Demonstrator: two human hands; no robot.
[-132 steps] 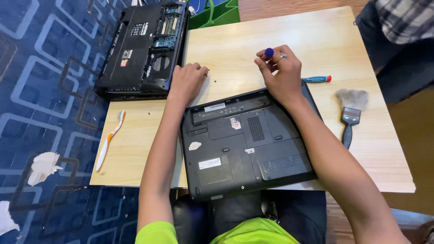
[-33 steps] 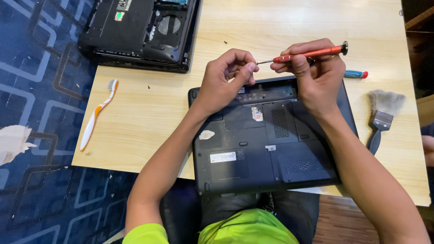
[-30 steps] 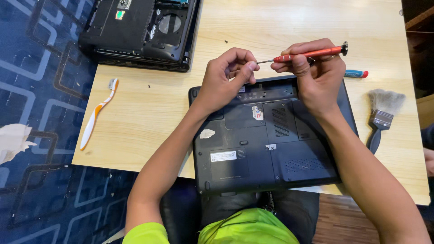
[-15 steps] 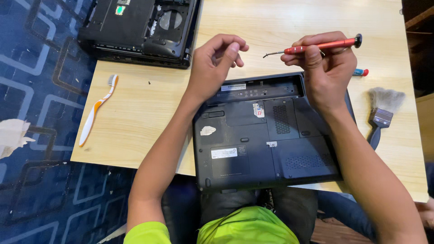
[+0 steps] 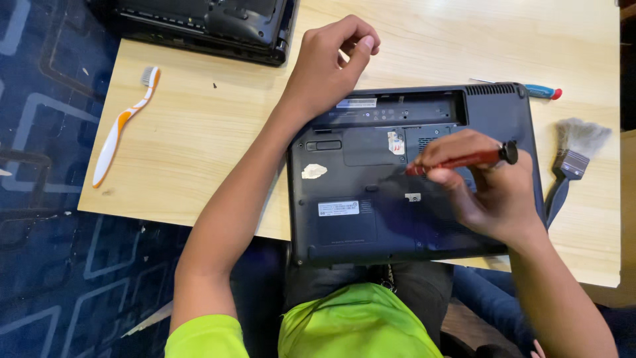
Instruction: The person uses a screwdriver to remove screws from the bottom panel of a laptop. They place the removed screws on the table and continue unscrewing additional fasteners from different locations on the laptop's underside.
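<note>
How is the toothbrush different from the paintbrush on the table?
The toothbrush is orange and white, thin and curvy, with small bristles; the paintbrush has a dark handle and a wide, fluffy grey tuft. The toothbrush lies at the left edge of the table, far from the upside-down laptop; the paintbrush lies on the right, beside that laptop. Both lie flat, with no hand on them.

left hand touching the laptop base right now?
Cannot tell. In the head view the left hand is curled over the far edge of the upturned laptop; neither contact nor a gap shows.
</note>
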